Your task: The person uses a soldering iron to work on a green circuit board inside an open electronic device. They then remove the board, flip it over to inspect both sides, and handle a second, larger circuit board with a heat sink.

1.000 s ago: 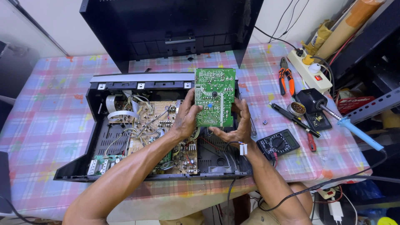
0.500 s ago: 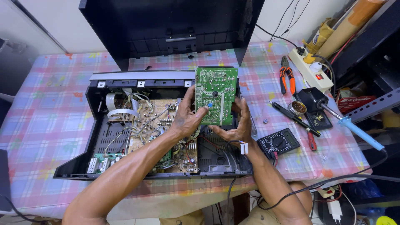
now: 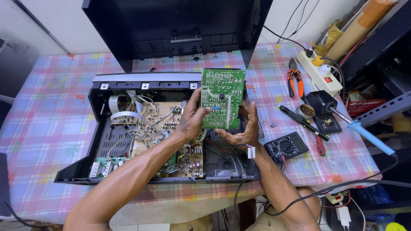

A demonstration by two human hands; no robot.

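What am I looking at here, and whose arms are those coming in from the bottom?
The picture comes from a camera worn on a person's head, looking down, so the arms are that person's own. No robot is involved. Both hands, the left hand and the right hand, hold a green circuit board tilted up above an opened black device case, whose brown main board and wires lie bare. It all rests on a table with a checked cloth. To the right lie orange-handled pliers, a black multimeter, a soldering iron with a blue handle and a white power strip.
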